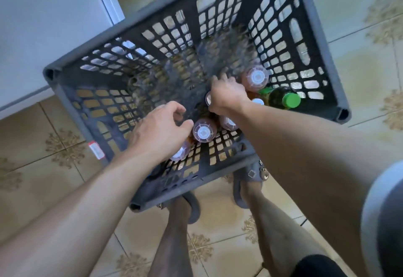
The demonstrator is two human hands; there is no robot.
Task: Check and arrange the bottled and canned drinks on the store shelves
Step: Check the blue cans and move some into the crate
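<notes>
Nearest, two grey sandals [250,173] are partly covered by the near rim of a grey plastic crate [51,73] with lattice walls, which is set on a patterned tile floor [43,146]. Over round white-capped bottles [204,132] of amber drink standing in the crate, the left hand [157,133] is held, its grip loosely curled with nothing seen in it. Further in, the right hand [226,96] has its grip clamped on a half-hidden bottle [208,99]. A green-capped bottle [283,99] is seen tilted by the crate's right wall.

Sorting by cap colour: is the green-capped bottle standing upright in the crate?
No, the green-capped bottle lies on its side by the crate wall, unlike the upright white-capped bottles.
</notes>
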